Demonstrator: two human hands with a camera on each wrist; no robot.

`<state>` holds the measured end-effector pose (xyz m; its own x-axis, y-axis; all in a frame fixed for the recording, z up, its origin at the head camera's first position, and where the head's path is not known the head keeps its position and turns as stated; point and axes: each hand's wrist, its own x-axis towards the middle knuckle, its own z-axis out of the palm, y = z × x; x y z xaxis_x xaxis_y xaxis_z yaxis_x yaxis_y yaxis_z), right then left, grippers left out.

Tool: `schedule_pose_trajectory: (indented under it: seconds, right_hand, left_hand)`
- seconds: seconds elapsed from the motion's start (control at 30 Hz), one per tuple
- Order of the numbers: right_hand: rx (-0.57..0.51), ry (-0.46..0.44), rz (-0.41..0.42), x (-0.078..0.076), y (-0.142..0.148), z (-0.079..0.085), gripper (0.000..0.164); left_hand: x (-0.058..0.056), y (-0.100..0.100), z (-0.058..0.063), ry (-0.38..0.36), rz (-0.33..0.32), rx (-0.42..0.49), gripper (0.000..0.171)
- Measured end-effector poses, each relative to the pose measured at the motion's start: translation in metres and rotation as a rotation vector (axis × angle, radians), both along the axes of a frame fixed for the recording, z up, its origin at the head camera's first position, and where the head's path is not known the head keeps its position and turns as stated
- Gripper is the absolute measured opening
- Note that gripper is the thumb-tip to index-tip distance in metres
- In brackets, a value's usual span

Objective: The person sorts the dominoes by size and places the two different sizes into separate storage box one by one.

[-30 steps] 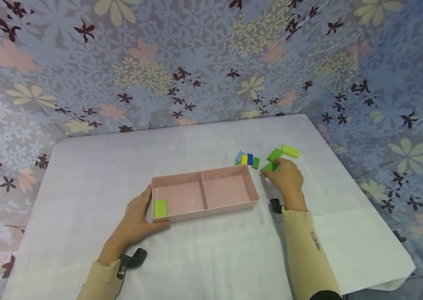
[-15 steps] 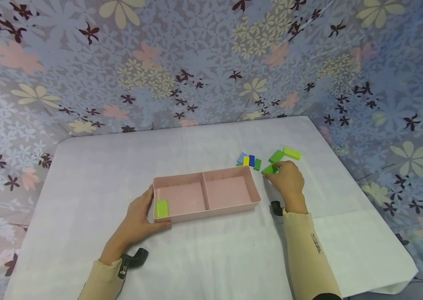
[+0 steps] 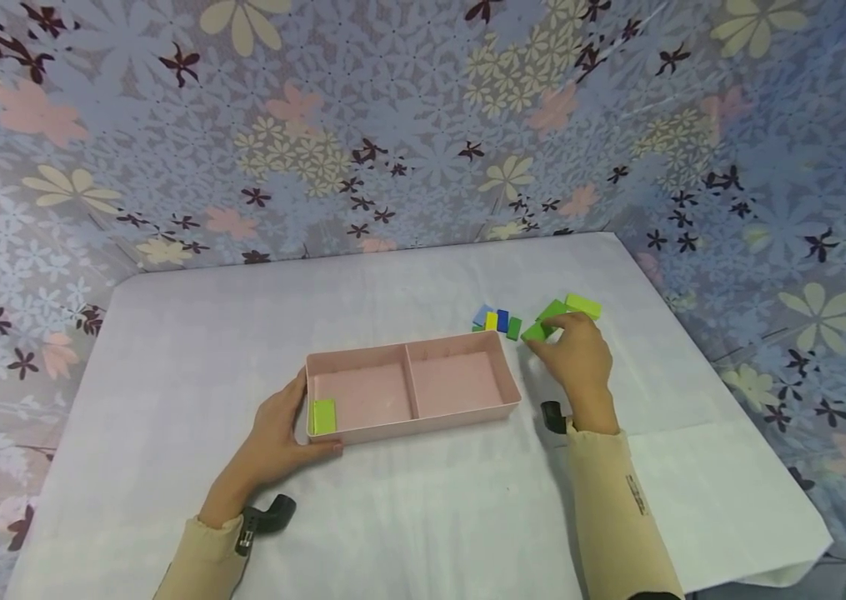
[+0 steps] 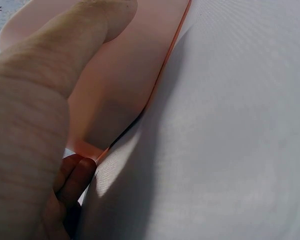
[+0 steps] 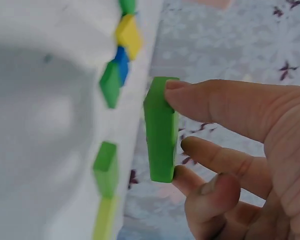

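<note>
A green block [image 3: 535, 332] is pinched in the fingers of the right hand [image 3: 580, 357], off the far right corner of a pink tray [image 3: 430, 422], with a second green block [image 3: 553, 309] and a lime block [image 3: 583, 306] lying just beyond it on the white-covered worktop [image 3: 407, 517] and a cluster of small blocks [image 3: 503, 320] near it to the left. The tray's left end is held by the left hand [image 3: 272, 433], its thumb laid along the near wall, and a yellow-green block [image 3: 324, 416] is seen inside the left compartment [image 3: 370, 392], at the near left corner.
</note>
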<state>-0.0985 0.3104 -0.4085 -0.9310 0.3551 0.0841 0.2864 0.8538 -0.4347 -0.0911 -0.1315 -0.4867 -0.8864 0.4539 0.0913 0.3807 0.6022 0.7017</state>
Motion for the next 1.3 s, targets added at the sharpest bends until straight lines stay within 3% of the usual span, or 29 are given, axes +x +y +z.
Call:
schedule_pose_trajectory:
  seconds: [0.33,0.7,1.0,1.3]
  right_hand:
    - [0.037,0.110,0.064,0.009,-0.031,0.019,0.045]
    - [0.041,0.160,0.145,0.006,-0.051,0.023,0.043]
    - [0.016,0.203,0.212,0.011,-0.074,0.027,0.033]
    - [-0.042,0.196,0.305,0.020,-0.103,0.028,0.030]
  left_hand:
    - [-0.003,-0.001,0.000,0.005,-0.005,0.009,0.128]
    - [-0.004,-0.001,-0.002,0.018,-0.009,0.017,0.127]
    - [-0.004,0.000,-0.001,0.046,-0.013,0.026,0.127]
    - [0.000,-0.001,0.001,0.022,-0.009,0.016,0.128]
